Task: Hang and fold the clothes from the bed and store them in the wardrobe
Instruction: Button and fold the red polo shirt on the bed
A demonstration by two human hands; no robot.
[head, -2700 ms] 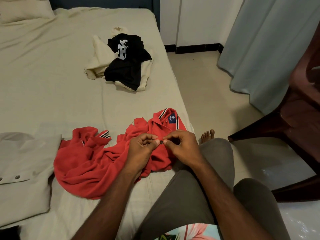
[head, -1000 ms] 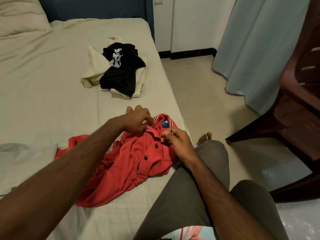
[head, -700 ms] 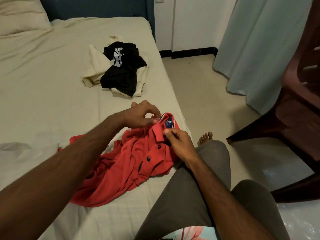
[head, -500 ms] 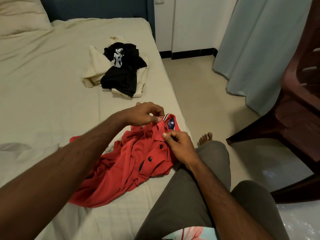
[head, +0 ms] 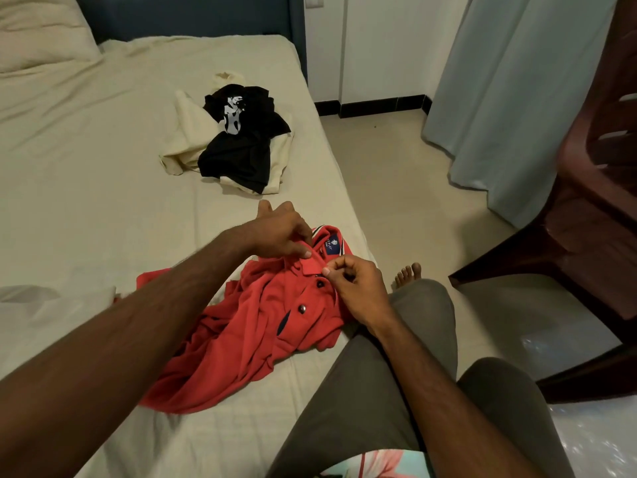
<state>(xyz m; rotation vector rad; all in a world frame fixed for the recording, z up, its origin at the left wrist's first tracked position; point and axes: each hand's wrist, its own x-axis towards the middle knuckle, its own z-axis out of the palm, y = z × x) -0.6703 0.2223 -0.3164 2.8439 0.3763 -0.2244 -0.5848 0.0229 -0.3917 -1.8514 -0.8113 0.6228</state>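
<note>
Left hand: fingers curled down onto the collar of the red polo shirt, thumb and forefinger pinching the left collar flap. Right hand: fingers curled, thumb and forefinger tips closed on the edge of the placket just beside the top button; whether they grip the cloth or the button itself cannot be told.

Red polo shirt: lies crumpled on the bed at its near right edge, collar end farthest from the person, dark blue neck label facing up between the two hands. Two dark buttons visible down the placket below the right hand. Body of the shirt bunched toward the lower left, partly under the left forearm.

Person seated at the bed edge; grey trouser legs at lower right, one bare foot on the floor beside the bed.

Farther up the bed, well apart from the shirt: black printed garment heaped on top of a cream garment. Pale folded garment at the left edge, near the shirt's hem. Pillow at top left.

Floor side: pale blue curtain, dark brown chair at right.
</note>
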